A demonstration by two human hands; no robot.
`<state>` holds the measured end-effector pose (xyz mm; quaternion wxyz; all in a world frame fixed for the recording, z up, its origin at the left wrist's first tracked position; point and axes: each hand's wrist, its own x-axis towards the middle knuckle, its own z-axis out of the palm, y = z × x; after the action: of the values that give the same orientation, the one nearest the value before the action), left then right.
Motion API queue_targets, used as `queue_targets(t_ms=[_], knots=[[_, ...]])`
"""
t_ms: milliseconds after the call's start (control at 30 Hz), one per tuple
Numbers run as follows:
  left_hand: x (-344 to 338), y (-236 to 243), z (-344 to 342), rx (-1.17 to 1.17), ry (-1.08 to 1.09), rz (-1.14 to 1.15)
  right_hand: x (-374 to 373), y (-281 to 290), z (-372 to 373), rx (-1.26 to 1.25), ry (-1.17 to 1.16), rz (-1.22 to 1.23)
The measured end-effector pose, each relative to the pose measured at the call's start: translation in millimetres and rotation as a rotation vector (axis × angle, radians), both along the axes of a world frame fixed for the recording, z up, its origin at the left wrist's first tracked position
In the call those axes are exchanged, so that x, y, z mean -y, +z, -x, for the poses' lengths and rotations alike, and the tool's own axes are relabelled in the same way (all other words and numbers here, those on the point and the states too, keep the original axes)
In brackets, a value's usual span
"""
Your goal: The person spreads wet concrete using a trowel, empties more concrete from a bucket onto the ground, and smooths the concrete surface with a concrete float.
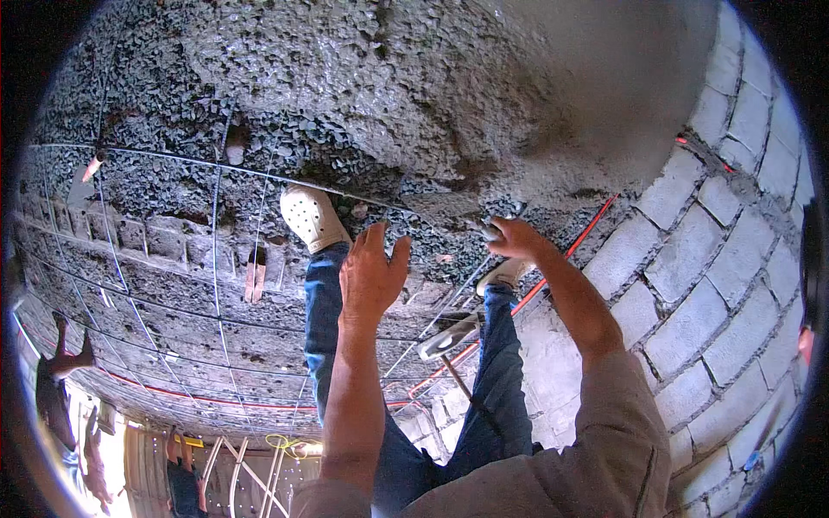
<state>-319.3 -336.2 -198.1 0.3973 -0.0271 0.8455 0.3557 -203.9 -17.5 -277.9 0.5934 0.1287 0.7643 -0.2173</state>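
Fingers of the right hand [515, 239] are bent together around a small grey, hard-looking piece [491, 230], right of the frame's centre; it lies at their tips, against the stony ground, and its exact kind cannot be made out. Fingers of the left hand [371, 276] are loosely curved, the thumb standing apart on the right, and nothing shows in their grasp; this hand is near the middle of the frame, left of the grey piece.

Coarse grey concrete [345, 65] fills the upper part of the frame, pebbly and dark at the left, smoother and wet-looking toward the upper right. Rough grey masonry blocks [695, 315], rectangular with uneven joints, make up a wall along the right side. Thin straight metal bars [268, 176] cross in a wide grid from the left edge to the centre. Blue denim trousers [501, 380] cover both legs at lower centre. An orange-red slender tube [566, 255] slants beside the right hand. One cream rubber clog [313, 216], pierced with round holes, rests on the gravel left of centre. Beneath the right hand is a pale, flat, elongated object [449, 337] with a rounded end. Reddish-brown, flat, narrow strips [255, 278] stand out at left.
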Motion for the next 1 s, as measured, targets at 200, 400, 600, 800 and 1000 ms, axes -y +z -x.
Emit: queue_targets(t_ms=[200, 400, 600, 800, 1000], knots=[[-11, -3, 2, 0.078, -0.003, -0.023, -22, -54, 46, -0.109, 0.055, 0.09], [-7, 0, 4, 0.104, -0.005, -0.011, -42, -6, 61, -0.143, 0.03, 0.042], [-4, 0, 4, 0.01, 0.013, 0.006, -33, 28, 55, -0.105, -0.286, 0.105], [-12, 6, 14, 0.168, 0.036, -0.038, 14, -35, 96, -0.014, 0.142, 0.157], [-11, 3, 7, 0.056, -0.014, -0.039, 8, -24, 149, -0.25, 0.096, 0.001]])
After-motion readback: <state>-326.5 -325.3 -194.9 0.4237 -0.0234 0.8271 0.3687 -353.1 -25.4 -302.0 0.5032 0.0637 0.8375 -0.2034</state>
